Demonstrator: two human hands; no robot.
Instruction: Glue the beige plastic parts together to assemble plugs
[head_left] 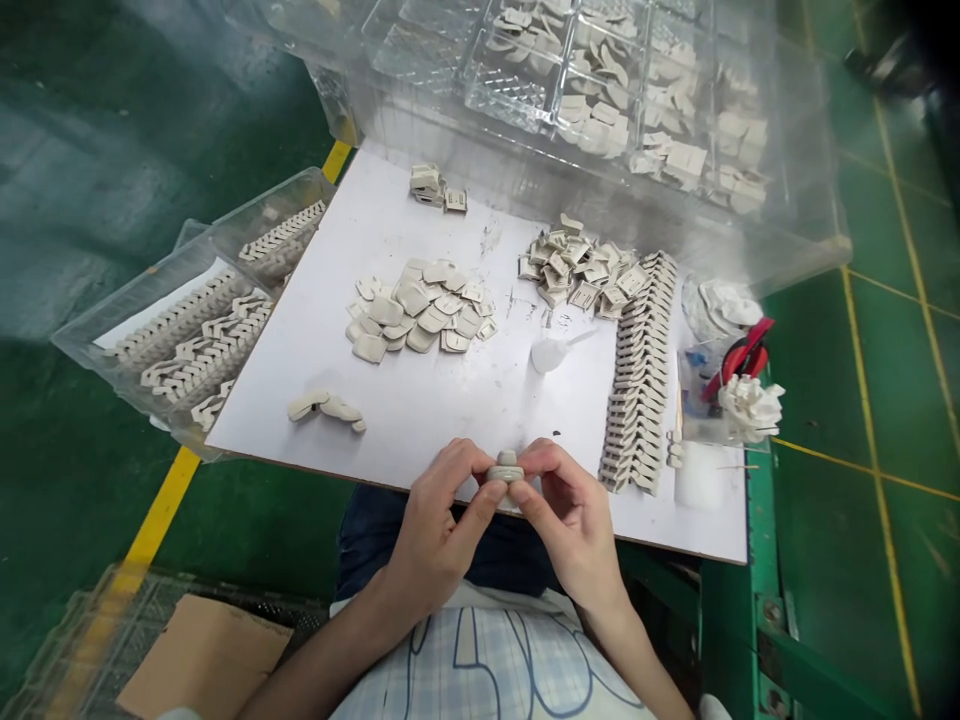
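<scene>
Between my two hands, at the near edge of the white board (450,420), is a small grey plastic part (506,470) with a rounded knob on top. My left hand (450,515) pinches its left side with thumb and forefinger. From the right, my right hand (566,510) grips it the same way. Beyond them lies a heap of flat rounded plastic covers (420,308). To the left rests a jointed grey piece (326,408). A white dispenser bottle with a thin spout (549,354) stands farther off. On the right runs a long row of stacked grey parts (637,390).
Clear trays with compartments of grey parts (600,100) stand across the back. Another clear bin (202,300) with rows of parts sits left of the board. A pile of small clips (581,265) lies at the back right. Red-handled scissors (739,355) and a white tub (697,475) are at the right edge.
</scene>
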